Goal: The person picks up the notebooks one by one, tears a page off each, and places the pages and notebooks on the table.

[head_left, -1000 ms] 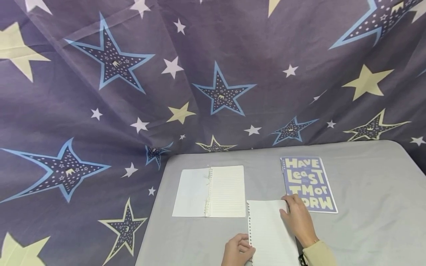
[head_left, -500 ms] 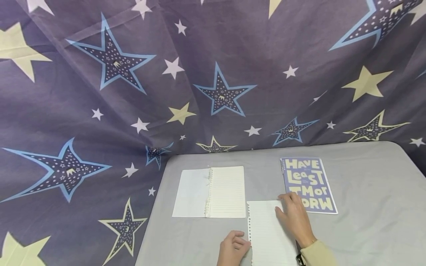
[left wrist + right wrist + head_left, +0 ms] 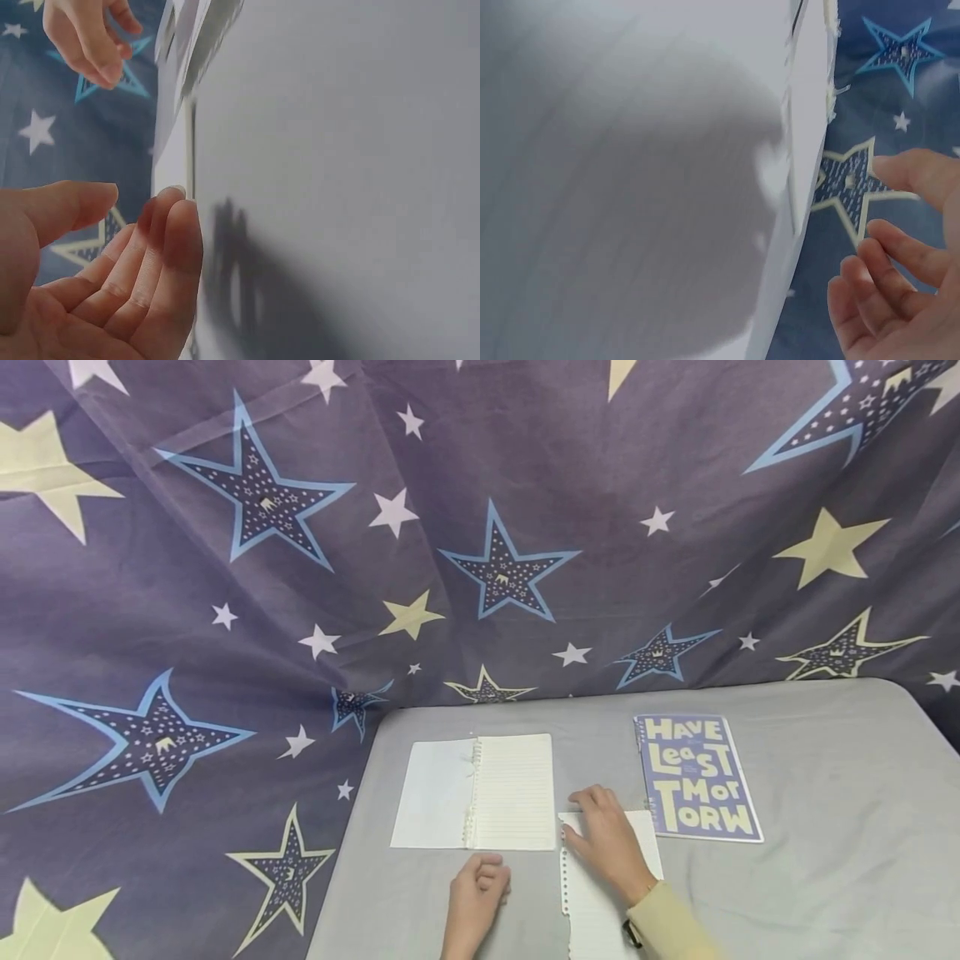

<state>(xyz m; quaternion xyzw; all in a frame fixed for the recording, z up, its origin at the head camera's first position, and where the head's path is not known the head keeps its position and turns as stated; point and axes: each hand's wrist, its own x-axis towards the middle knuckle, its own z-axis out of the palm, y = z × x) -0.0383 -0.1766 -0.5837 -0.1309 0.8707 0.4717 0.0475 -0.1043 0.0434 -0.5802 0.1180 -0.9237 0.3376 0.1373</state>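
Observation:
A lined white sheet of paper (image 3: 592, 914), with a row of punched holes along its left edge, lies at the front of the table. My right hand (image 3: 609, 843) hovers over its top part, thumb and fingers spread; in the right wrist view the same hand (image 3: 907, 277) holds nothing and is apart from the paper. Left of the sheet is my left hand (image 3: 476, 897), below the open ring-bound notebook (image 3: 516, 793). The left wrist view shows that hand (image 3: 142, 277) with relaxed, slightly bent fingers and nothing between them. Whether the paper is one sheet or several, I cannot tell.
A purple notebook (image 3: 697, 777) with large cream lettering lies shut at the right back. Grey cloth covers the table (image 3: 840, 827). Behind it hangs a dark curtain (image 3: 360, 568) with a star pattern.
My right hand has moved left from the sheet's right edge to over its top left part, uncovering the purple notebook's lower left corner. My left hand has left the sheet's edge and moved left.

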